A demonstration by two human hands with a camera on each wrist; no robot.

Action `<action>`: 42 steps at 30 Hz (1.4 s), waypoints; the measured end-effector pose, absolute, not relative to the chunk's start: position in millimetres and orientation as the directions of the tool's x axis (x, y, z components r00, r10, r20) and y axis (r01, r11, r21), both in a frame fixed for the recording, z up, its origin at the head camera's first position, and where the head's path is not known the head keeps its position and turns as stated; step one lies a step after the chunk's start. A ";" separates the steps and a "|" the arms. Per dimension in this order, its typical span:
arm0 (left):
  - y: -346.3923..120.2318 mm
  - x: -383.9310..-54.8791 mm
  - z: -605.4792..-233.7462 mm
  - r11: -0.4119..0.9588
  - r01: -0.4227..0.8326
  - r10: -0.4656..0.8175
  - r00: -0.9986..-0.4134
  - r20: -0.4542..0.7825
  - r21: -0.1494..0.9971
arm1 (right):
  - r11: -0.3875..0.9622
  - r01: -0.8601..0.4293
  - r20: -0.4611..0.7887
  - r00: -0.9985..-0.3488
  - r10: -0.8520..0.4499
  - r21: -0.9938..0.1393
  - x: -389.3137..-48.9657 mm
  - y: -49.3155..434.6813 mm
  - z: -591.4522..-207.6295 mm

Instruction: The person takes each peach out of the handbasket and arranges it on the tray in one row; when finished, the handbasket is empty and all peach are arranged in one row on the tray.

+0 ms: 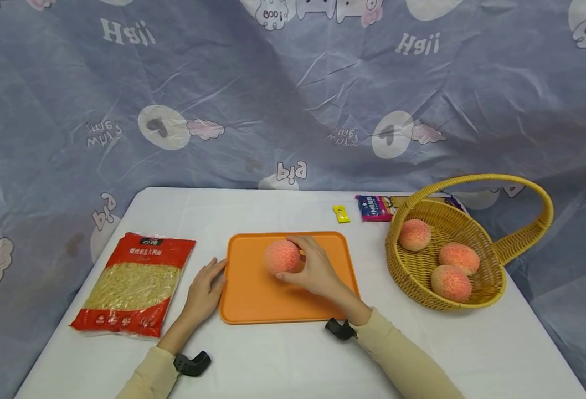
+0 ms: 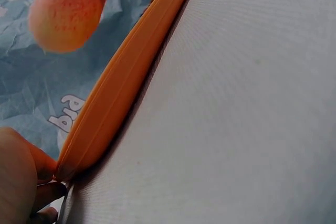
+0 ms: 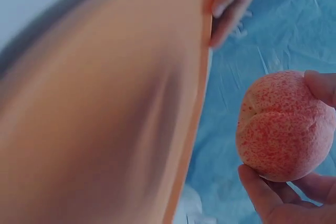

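Note:
My right hand (image 1: 319,271) grips a pink, speckled peach (image 1: 281,257) between thumb and fingers, over the orange tray (image 1: 263,303). In the right wrist view the peach (image 3: 283,129) shows its crease, and it is held clear above the tray's surface. My left hand (image 1: 204,291) rests against the tray's left edge, its fingertips touching the rim. The left wrist view shows those fingers (image 2: 44,166) right at the end of the tray's raised side (image 2: 118,82).
A yellow wicker basket (image 1: 498,288) with a tall handle holds three more peaches (image 1: 451,283) on the right. Behind it lies a purple snack packet (image 1: 374,208), beside a small yellow sachet (image 1: 341,214). A red bag of pasta (image 1: 133,285) lies left of my left hand.

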State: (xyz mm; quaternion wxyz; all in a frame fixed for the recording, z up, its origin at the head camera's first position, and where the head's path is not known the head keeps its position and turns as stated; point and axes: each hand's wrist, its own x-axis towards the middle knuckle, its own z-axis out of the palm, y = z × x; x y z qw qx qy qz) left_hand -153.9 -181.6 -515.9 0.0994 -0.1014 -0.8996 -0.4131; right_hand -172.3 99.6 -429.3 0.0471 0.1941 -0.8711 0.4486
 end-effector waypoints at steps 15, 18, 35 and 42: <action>-182.1 -154.4 -516.5 0.648 0.264 0.101 -0.960 0.263 0.715 | 0.502 -0.375 0.186 -0.903 -0.387 -0.779 -192.6 30.0 -451.7; -181.7 -154.5 -516.5 0.648 0.264 0.101 -0.959 0.263 0.714 | 0.526 -0.378 0.176 -0.902 -0.395 -0.761 -192.2 24.7 -459.0; -182.9 -155.4 -515.8 0.659 0.265 0.100 -0.959 0.267 0.704 | 0.515 -0.368 0.120 -0.884 -0.452 -0.774 -194.8 13.2 -469.4; -182.3 -156.0 -519.1 0.653 0.281 0.104 -0.953 0.284 0.703 | 0.542 -0.339 0.065 -0.885 -0.461 -0.769 -185.7 20.8 -461.4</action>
